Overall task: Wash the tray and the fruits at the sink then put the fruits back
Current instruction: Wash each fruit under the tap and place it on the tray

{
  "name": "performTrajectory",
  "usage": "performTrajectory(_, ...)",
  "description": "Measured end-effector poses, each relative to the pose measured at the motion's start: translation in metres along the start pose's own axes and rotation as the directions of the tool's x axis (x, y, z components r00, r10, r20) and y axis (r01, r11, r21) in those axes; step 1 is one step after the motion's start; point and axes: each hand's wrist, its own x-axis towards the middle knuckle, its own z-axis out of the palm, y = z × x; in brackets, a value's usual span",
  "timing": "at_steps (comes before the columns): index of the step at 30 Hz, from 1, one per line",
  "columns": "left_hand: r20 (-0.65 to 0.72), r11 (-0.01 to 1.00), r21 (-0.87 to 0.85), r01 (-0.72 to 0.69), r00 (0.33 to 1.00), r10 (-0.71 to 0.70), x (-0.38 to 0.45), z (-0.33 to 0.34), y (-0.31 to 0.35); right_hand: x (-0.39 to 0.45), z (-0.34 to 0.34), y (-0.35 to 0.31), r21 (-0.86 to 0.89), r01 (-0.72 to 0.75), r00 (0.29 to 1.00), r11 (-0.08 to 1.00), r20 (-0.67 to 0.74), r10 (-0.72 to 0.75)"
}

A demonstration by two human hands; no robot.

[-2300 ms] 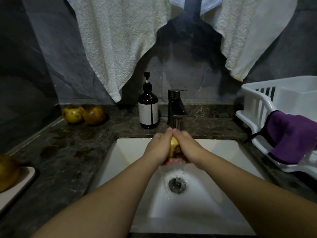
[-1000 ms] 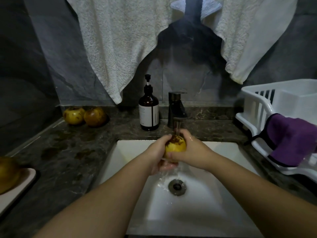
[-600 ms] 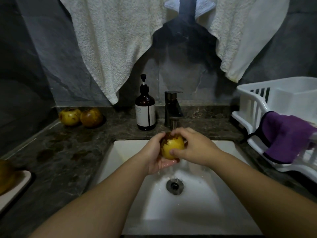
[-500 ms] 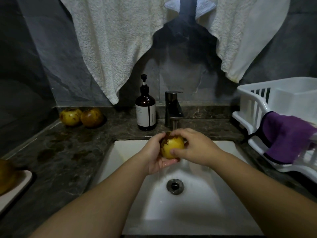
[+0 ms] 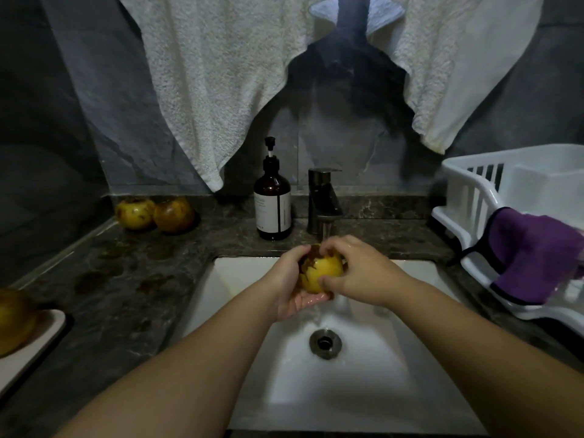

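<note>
Yellow fruit (image 5: 322,273) with brown blotches, held over the white sink (image 5: 246,273) just under the faucet (image 5: 324,203), water running down past it toward the drain (image 5: 325,343). Left hand (image 5: 292,289) cups the fruit from below and the left side, fingers curled round it; right hand (image 5: 357,271) holds it from the right and top, thumb on the front face. Both grips closed on the same fruit, both wet. Two more fruits (image 5: 155,214) sit touching each other at the back left corner of the dark marble bench (image 5: 126,279). Another fruit (image 5: 14,320) lies on the pale tray (image 5: 38,343) at the left edge, partly cut off by the frame. Amber pump bottle (image 5: 273,200) stands upright just left of the faucet. White dish rack (image 5: 493,197) on the right, purple cloth (image 5: 534,254) draped over its front rim. White towels (image 5: 221,74) hang above against the grey wall.
</note>
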Motion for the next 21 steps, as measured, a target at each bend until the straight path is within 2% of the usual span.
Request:
performTrajectory(9, 0.005, 1.0, -0.008, -0.014, 1.0, 0.014, 0.0019, 0.0021, -0.0021, -0.0008, 0.0008, -0.0017, -0.01, -0.025, 1.0, 1.0, -0.002, 0.025)
performTrajectory(12, -0.007, 1.0, -0.022, -0.001, 1.0, 0.001, 0.0016, 0.001, -0.0011, -0.0008, 0.0045, -0.0009, 0.068, -0.081, 0.996, 0.994, -0.018, 0.083)
performTrajectory(15, 0.021, 0.999, -0.035, 0.021, 1.0, -0.021, 0.0016, 0.0, 0.0009, -0.0011, 0.0062, -0.0002, 0.093, -0.08, 0.997, 0.992, 0.009, 0.079)
performTrajectory(18, 0.048, 0.997, 0.053, 0.062, 0.997, -0.064, 0.003, -0.0035, 0.0004, -0.0008, 0.0066, -0.0007, 0.127, -0.088, 0.995, 0.988, -0.033, 0.093)
performTrajectory(21, 0.017, 0.992, 0.122, 0.025, 1.0, -0.027, 0.0047, -0.0057, 0.0001, 0.0007, 0.0074, -0.0028, 0.267, -0.149, 0.987, 0.952, -0.017, 0.159)
